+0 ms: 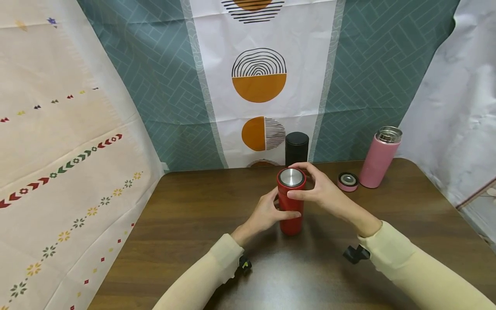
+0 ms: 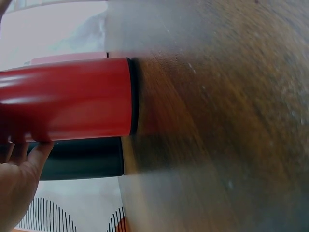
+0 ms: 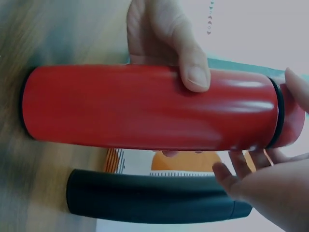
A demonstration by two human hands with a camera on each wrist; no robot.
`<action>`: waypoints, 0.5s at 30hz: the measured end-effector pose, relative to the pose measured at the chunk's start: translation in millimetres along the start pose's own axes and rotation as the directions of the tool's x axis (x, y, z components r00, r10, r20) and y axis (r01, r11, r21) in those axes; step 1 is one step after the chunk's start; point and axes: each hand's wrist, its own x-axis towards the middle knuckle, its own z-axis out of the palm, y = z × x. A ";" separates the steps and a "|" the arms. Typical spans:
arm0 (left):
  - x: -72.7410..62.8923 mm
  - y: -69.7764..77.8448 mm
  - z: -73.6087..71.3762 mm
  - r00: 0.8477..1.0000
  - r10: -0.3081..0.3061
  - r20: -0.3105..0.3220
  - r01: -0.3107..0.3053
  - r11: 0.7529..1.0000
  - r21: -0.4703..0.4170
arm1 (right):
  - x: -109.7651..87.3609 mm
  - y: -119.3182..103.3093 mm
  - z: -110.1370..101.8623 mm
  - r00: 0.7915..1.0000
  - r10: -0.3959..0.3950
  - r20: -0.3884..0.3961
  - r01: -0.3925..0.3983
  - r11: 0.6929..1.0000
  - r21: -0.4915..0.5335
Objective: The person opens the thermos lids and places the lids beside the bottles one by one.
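A red thermos (image 1: 290,221) with a brushed steel disc on its lid (image 1: 292,177) stands upright on the wooden table. My left hand (image 1: 267,212) grips its body from the left, thumb across the front, as the right wrist view also shows. Up at the top, my right hand (image 1: 321,189) holds the lid from the right. In the right wrist view, the thumb lies on one side of the lid (image 3: 292,118) and the other fingers come round the opposite side. A thin black ring shows between lid and body. The left wrist view catches the thermos's black-edged base (image 2: 133,96) at the tabletop.
Behind the red thermos stands a black thermos (image 1: 296,148) with its top on. To the right, a pink thermos (image 1: 379,161) has its steel mouth uncovered, and its pink lid (image 1: 348,181) lies upside down beside it. Patterned cloth (image 1: 166,86) hangs behind the table's far edge.
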 end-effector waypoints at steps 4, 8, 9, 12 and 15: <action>0.7 -0.1 1.4 1.000 0.007 0.003 -0.007 1.000 -0.003 | -0.6 1.0 -4.6 0.997 0.021 0.070 -0.028 0.994 0.106; -0.1 1.6 0.8 1.000 -0.005 0.003 0.005 1.000 0.000 | -0.5 1.0 -3.2 0.999 -0.014 0.049 0.013 1.000 0.012; -0.3 2.0 0.5 1.000 -0.008 0.003 0.008 1.000 0.001 | -0.2 1.0 -2.2 0.999 -0.021 0.033 0.022 0.999 -0.027; -0.4 2.8 -0.2 1.000 -0.012 0.009 0.012 1.000 -0.003 | 0.8 0.9 -0.5 0.999 -0.041 -0.009 0.040 0.993 -0.113; -0.1 3.0 -0.4 1.000 -0.012 0.014 0.012 1.000 -0.010 | 1.4 -0.2 -2.2 0.999 -0.036 -0.001 0.035 0.992 -0.119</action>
